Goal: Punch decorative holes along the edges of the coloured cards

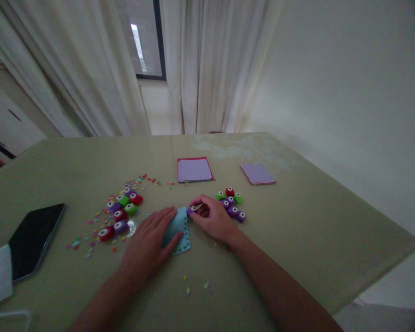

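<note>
Tabletop [314,226]: at right, we have wide room to pass.
Left eyed toys [120,215]: block us left of centre.
Right eyed toys [231,200]: stand just beside our right hand [216,219].
Lilac cards [194,169]: leave us a gap between.
Phone [36,240]: obstructs far left.

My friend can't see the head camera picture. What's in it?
A right hand holds a purple craft punch at the edge of a blue card with holes along its border, while the left hand rests on the card. On the table are two groups of colourful punches, scattered confetti and two lilac cards.
</note>
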Action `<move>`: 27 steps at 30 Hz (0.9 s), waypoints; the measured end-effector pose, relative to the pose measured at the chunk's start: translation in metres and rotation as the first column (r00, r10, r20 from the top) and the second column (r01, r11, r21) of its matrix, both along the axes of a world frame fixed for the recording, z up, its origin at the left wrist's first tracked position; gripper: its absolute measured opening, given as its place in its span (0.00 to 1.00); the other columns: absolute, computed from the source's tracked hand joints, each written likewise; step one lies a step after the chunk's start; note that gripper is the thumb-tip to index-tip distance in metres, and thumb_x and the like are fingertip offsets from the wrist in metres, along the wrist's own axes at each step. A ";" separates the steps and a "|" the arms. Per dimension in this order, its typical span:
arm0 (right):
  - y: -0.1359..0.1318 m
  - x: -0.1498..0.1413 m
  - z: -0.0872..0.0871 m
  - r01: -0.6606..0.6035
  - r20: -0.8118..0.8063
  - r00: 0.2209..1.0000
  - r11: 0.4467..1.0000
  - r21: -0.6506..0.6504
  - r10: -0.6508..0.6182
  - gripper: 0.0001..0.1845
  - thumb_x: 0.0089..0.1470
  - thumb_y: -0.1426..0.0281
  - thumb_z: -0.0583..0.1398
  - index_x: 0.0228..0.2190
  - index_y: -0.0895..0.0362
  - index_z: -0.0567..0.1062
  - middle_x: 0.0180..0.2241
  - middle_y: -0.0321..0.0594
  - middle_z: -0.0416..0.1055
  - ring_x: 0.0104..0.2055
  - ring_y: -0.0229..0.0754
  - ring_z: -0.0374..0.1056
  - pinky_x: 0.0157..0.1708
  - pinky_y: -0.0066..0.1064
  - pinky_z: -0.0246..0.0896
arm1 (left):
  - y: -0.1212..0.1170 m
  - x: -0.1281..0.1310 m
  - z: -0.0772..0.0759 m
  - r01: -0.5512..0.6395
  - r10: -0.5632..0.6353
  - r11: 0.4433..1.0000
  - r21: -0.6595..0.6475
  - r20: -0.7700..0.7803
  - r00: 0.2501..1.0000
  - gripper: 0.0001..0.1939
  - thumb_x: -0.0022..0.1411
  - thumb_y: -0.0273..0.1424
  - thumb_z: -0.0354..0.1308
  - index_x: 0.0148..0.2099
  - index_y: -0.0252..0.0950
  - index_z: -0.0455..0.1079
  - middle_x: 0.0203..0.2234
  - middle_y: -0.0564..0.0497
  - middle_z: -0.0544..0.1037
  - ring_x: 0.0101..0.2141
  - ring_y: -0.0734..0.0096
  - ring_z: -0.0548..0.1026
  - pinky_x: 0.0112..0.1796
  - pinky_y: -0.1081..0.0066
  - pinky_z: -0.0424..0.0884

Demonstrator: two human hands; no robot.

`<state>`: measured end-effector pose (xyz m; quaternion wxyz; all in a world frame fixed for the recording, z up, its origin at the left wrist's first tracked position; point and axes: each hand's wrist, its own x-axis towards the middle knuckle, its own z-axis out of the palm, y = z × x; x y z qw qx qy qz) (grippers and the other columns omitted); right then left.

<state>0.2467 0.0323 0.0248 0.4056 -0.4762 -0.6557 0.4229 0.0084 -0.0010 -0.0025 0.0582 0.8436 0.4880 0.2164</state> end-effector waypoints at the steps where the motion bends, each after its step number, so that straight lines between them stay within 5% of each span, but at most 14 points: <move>1: 0.000 0.000 -0.001 0.000 -0.007 1.000 1.000 -0.003 0.000 0.09 0.56 0.70 0.68 0.40 0.57 0.80 0.30 0.34 0.74 0.29 0.37 0.68 0.28 0.26 0.63 | 0.000 0.000 0.000 0.004 -0.004 1.000 0.003 -0.001 1.000 0.27 0.77 0.45 0.53 0.72 0.40 0.63 0.67 0.43 0.74 0.63 0.49 0.74 0.63 0.46 0.70; 27: 0.002 0.004 -0.004 -0.091 0.044 0.995 0.996 -0.014 0.091 0.11 0.54 0.73 0.70 0.41 0.58 0.81 0.27 0.31 0.72 0.29 0.36 0.66 0.30 0.27 0.62 | 0.000 0.001 0.000 0.013 -0.013 1.000 0.022 0.006 1.000 0.28 0.76 0.46 0.54 0.71 0.39 0.66 0.67 0.43 0.74 0.63 0.48 0.74 0.64 0.45 0.69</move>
